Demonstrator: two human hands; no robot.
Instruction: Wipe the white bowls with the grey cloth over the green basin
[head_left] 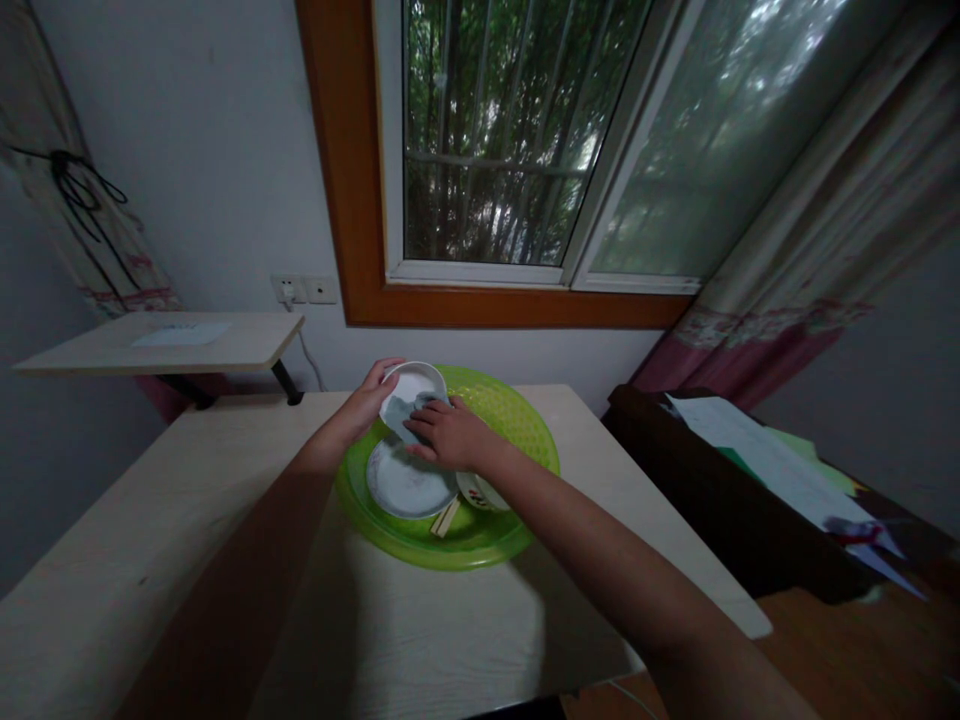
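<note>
I see the left hand [371,395] holding a white bowl [414,376] by its edge, tipped up. The right hand [450,435] holds a gray cloth [399,414] against the inside of it. Just below both hands, a plate [411,488] and some chopsticks [445,519] sit in a big green basket [517,420]. Another bowl [478,491] is under the right wrist. The table [600,470] is under it all.

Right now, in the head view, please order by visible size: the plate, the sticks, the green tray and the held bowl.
From largest to smallest:
1. green tray
2. plate
3. held bowl
4. sticks
The right hand covers part of the held bowl, but its rim looks narrower than the plate.
</note>
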